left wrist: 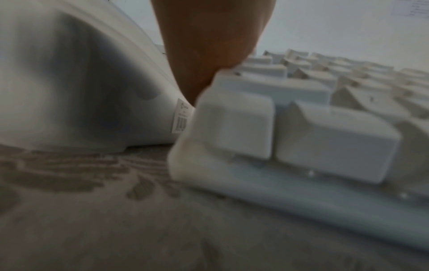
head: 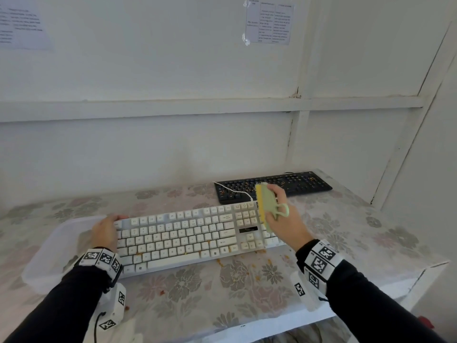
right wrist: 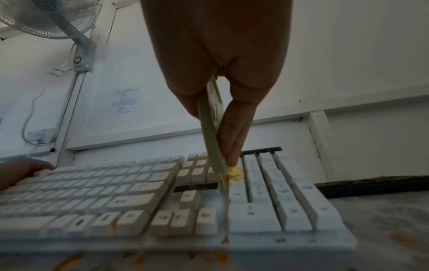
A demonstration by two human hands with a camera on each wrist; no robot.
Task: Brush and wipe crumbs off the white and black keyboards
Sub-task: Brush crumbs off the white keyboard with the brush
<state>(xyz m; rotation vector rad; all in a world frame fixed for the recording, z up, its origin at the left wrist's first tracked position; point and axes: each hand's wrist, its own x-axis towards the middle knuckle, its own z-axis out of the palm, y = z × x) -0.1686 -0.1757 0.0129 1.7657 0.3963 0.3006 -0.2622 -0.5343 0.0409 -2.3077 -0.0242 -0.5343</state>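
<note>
The white keyboard point(head: 188, 236) lies across the flowered table, with orange crumbs point(head: 218, 262) between its lower keys and on the cloth in front. My left hand point(head: 105, 230) holds its left end point(left wrist: 220, 117), fingers curled over the far corner. My right hand point(head: 284, 219) grips a green brush point(head: 268, 209) with yellow bristles point(right wrist: 234, 172), held on edge over the number pad point(right wrist: 267, 192). The black keyboard point(head: 274, 186) lies behind, near the wall, with orange specks on its keys.
A translucent plastic tub point(head: 57, 246) stands at the white keyboard's left end, touching the table point(head: 358, 233). A white cable point(head: 232, 190) runs over the black keyboard. The table's right edge and a wall corner are close by. A fan point(right wrist: 46, 18) hangs on the wall.
</note>
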